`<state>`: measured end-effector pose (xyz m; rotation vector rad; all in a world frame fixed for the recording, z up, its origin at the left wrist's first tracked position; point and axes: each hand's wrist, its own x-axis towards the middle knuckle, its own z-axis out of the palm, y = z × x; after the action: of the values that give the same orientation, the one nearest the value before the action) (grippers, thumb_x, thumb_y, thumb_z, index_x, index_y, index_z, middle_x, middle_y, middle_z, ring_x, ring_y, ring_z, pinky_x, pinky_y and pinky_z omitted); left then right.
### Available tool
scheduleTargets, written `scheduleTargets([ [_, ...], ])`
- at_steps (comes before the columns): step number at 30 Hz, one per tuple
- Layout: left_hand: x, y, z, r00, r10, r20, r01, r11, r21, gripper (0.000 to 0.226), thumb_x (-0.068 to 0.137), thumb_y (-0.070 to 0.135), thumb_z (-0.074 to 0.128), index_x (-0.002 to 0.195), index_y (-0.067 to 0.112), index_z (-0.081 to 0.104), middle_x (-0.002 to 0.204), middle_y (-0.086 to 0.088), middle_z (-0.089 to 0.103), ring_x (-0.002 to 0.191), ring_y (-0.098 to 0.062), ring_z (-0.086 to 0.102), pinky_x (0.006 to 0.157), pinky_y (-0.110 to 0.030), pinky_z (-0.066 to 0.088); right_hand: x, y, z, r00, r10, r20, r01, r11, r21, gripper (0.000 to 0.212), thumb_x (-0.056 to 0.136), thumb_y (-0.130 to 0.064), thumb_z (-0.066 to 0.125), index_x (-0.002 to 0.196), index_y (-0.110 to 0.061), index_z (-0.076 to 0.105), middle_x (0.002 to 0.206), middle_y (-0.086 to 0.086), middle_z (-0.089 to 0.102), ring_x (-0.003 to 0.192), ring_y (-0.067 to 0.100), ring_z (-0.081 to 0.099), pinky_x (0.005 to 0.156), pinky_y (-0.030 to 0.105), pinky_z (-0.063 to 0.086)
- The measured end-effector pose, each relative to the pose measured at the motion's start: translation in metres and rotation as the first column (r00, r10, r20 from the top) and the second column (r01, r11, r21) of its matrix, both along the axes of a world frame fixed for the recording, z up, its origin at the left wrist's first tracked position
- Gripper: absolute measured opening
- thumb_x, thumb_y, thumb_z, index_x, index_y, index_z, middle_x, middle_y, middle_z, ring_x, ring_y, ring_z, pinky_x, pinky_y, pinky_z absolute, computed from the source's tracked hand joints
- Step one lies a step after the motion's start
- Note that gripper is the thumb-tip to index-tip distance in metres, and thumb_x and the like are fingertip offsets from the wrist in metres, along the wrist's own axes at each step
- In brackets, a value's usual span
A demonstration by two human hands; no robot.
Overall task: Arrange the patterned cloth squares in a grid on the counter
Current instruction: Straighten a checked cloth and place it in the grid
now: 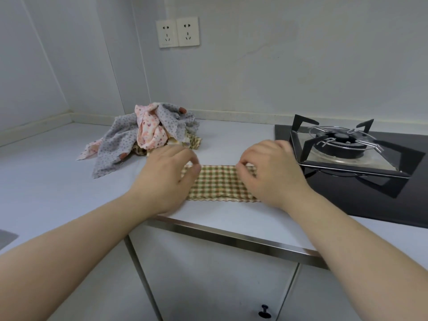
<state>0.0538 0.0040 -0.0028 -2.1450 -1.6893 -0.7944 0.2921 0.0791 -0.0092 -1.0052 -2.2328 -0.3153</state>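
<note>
Both hands are down on the checked cloth square [220, 185], green, red and cream, lying flat near the front edge of the worktop [46, 181]. Now the left hand [165, 174] comes in over the cloth's left side, fingers curled, thumb and fingertips nipping the far left corner. Opposite it the right hand [272, 173] mirrors that, knuckles up, fingertips bunched and pinching the far right corner. Both forearms reach in bare from the front, wrists low over the surface. The cloth's near edge, cut in a zigzag, runs roughly along the worktop's front edge. Its right side lies near the black gas hob [347, 147], which fills the right end of the worktop. Toward the rear edge, left of the hands, sits a heap of cloths [148, 133]: grey dotted pieces, a pink floral one crumpled on top, another checked piece poking out underneath on the right. Two wall sockets [178, 32] sit above the heap.
</note>
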Motion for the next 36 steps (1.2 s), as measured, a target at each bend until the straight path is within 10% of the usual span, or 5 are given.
scheduleTargets([
  [6,0.027,0.015,-0.018,1.0,0.018,0.011,-0.01,0.857,-0.516,0.06,0.108,0.043,0.031,0.161,0.019,0.017,0.168,0.0,0.019,0.154,-0.018,0.017,0.123,-0.03,0.011,-0.023,-0.006,-0.012,0.929,0.138,0.343,0.035,0.89,-0.454,0.057,0.109,-0.041,0.024,0.16,-0.017,0.023,0.167,0.0,0.024,0.153,0.018,0.021,0.125,0.037,0.018],
  [24,0.022,0.009,0.005,0.88,0.092,-0.465,-0.425,0.59,-0.687,0.055,0.11,0.039,0.009,0.161,0.024,-0.005,0.165,-0.026,-0.01,0.153,-0.044,-0.007,0.125,-0.054,0.003,-0.044,0.013,-0.005,0.855,0.256,0.452,0.083,0.791,-0.606,0.058,0.109,-0.041,0.016,0.163,-0.026,-0.001,0.17,-0.003,-0.008,0.156,0.014,-0.008,0.127,0.036,-0.004],
  [36,-0.029,0.017,0.012,0.876,0.216,-0.431,-0.48,0.465,-0.744,0.083,0.098,0.066,0.002,0.16,0.013,-0.012,0.168,-0.01,-0.016,0.155,-0.029,-0.013,0.125,-0.053,-0.002,-0.064,0.033,-0.007,0.925,0.226,0.307,0.02,0.775,-0.631,0.063,0.107,-0.055,0.016,0.162,-0.026,0.015,0.17,-0.007,0.007,0.156,0.011,0.003,0.127,0.036,0.001],
])
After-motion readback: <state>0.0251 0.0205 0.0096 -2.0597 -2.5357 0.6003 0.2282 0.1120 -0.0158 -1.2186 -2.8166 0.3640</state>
